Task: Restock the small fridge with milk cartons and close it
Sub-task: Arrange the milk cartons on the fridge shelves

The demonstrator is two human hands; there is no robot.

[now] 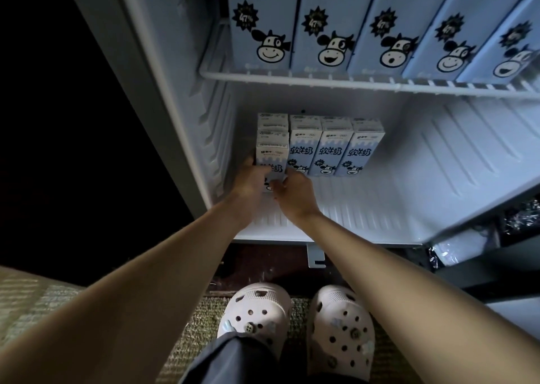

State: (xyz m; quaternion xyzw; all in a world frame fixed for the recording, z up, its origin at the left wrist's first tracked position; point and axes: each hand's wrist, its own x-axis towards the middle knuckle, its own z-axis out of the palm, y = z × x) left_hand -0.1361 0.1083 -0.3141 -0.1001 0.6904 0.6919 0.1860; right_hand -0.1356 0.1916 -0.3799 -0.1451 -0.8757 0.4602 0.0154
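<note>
Both hands are low in the small fridge [181, 138], on one milk carton [270, 158] at the far left of the fridge floor [380, 208]. The left hand [248, 179] grips the carton's left side, hard by the ribbed left wall [213, 138]. The right hand [295, 191] holds its lower front corner. The carton stands upright, touching the row of cartons [328, 153] to its right, and sits a little nearer than they do.

Risks, as I judge them: there is little room on the left, so the left knuckles could catch on the wall ribs as the hand comes out. A push at the carton's base alone could tip it back against the cartons behind. A sideways nudge could knock the neighbouring row out of line.

Hard to read: the hands cover the carton's lower front, so its seating on the floor is unseen. How many cartons stand behind the front row is unclear. The upper cartons [330, 27] on the wire shelf [292, 77] are cut off at the top. The door [482, 252], near right, shows only an edge in deep shadow.
</note>
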